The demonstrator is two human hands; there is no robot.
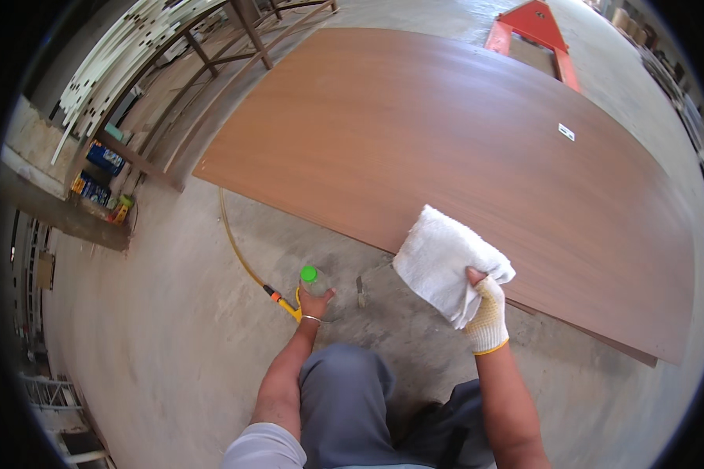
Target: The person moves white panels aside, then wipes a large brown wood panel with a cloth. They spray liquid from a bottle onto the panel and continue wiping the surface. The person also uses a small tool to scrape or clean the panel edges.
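My bare left hand (315,302) is wrapped round a clear bottle with a green cap (309,273), low over the floor. Beside that hand lies a yellow air blow gun (290,308) on a yellow hose (238,244). My right hand (486,314), in a white knitted glove with bare thumb tip, grips a folded white cloth (446,262). The cloth is raised in front of the near edge of a large brown wood-grain panel (414,133). Between my hands, a small flat tool (360,291) rests on the floor; its kind is unclear.
A small white label (566,132) sits on the panel. Behind the panel stands a red pallet jack (532,31). At the far left, a metal rack (203,55) bears white strips (125,55), with blue tins (105,158) below. Grey concrete floor (156,313) lies around me.
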